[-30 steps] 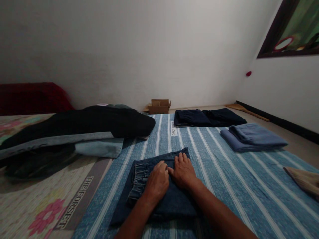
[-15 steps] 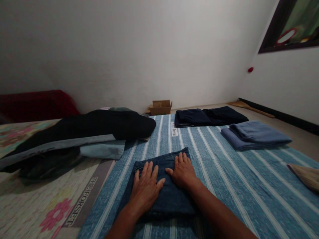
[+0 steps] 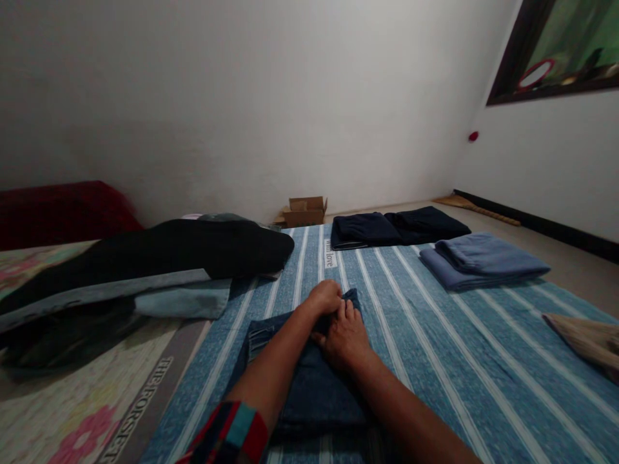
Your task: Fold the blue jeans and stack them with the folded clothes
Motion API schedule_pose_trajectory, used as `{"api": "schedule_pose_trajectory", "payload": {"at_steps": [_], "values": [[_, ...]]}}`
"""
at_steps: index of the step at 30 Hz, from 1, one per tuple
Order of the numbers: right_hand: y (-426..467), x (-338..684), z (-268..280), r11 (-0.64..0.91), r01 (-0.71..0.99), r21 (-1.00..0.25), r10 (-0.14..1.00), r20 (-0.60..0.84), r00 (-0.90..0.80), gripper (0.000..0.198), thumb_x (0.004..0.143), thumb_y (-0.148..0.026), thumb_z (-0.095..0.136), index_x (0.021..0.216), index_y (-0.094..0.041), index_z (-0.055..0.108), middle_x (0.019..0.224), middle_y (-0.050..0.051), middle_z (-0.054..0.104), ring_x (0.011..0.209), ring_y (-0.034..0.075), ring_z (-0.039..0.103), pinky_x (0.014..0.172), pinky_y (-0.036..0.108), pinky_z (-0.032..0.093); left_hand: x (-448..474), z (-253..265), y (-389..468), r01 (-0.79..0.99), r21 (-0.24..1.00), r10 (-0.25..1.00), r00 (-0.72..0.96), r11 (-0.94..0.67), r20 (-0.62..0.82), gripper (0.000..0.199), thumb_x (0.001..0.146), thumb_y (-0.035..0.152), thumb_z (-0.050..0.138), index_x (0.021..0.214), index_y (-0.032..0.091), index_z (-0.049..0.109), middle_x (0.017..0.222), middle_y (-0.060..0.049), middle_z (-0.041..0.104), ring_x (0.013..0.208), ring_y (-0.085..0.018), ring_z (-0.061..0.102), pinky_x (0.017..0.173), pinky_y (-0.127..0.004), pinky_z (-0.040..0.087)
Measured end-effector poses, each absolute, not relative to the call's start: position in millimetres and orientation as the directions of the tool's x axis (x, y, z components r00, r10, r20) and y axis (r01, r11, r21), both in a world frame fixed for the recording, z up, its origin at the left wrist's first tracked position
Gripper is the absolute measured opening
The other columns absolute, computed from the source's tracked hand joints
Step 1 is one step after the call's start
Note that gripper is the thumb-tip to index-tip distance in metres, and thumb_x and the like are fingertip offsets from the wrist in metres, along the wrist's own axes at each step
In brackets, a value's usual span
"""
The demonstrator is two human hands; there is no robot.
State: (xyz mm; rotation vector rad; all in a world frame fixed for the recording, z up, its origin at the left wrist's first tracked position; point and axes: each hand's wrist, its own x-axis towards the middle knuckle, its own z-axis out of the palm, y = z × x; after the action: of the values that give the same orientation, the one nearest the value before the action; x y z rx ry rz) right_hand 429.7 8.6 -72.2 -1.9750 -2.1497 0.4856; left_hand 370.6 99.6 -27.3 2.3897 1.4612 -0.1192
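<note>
Folded dark blue jeans [image 3: 319, 393] lie in front of me on a blue striped bed sheet [image 3: 416, 361]. My left hand [image 3: 326, 298] reaches across to the far right part of the jeans, its fingers curled closed at the waistband edge. Right beside it, my right hand [image 3: 345, 332] is bent over the same spot, fingers together on the denim. The fingertips of both hands are partly hidden. A corner of the waistband sticks up just beyond them, and my left forearm covers part of the jeans' left side.
To the left, a heap of black clothing [image 3: 188, 248] lies with a light blue garment [image 3: 186, 301] under it. Folded navy trousers [image 3: 367, 229], a folded grey-blue garment [image 3: 488, 258] and a tan garment [image 3: 585, 338] lie rightward. A cardboard box [image 3: 305, 211] stands by the wall.
My left hand has left its flat place on the jeans' left side, crossed to the right hand and closed. The right hand's fingers have bent in. The view has turned slightly right.
</note>
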Motion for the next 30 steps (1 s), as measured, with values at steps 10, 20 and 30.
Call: {"api": "schedule_pose_trajectory", "payload": {"at_steps": [10,20,30], "values": [[6.7,426.7,-72.4,0.054,0.929,-0.366,0.997,-0.034,-0.071,0.084,0.087,-0.055,0.04,0.14,0.007,0.023,0.146,0.029,0.021,0.135,0.041,0.013,0.108,0.049,0.012,354.9,-67.4,120.9,0.711,0.561,0.811,0.574,-0.425,-0.112,0.024,0.073,0.021,0.049,0.078,0.017,0.072,0.071,0.002,0.07,0.076,-0.015,0.062,0.067,-0.02,0.045],[2.9,424.1,-71.4,0.044,0.945,-0.325,0.999,0.041,-0.032,0.08,0.084,-0.048,0.052,0.137,0.008,0.031,0.141,0.032,0.03,0.132,0.041,0.023,0.107,0.047,0.018,362.2,-77.4,126.3,0.666,0.64,0.822,0.562,-0.384,-0.091,0.017,0.068,0.024,0.055,0.067,0.017,0.07,0.06,0.002,0.065,0.061,-0.014,0.058,0.056,-0.021,0.041],[0.1,424.7,-68.1,0.089,0.953,-0.29,0.992,0.112,-0.059,0.066,0.084,-0.036,0.053,0.134,0.005,0.039,0.138,0.03,0.036,0.127,0.039,0.031,0.102,0.047,0.025,368.0,-76.1,118.3,0.648,0.639,0.852,0.524,-0.414,0.02,0.012,0.071,0.019,0.051,0.064,0.017,0.061,0.061,0.002,0.058,0.066,-0.014,0.055,0.064,-0.023,0.042]]}}
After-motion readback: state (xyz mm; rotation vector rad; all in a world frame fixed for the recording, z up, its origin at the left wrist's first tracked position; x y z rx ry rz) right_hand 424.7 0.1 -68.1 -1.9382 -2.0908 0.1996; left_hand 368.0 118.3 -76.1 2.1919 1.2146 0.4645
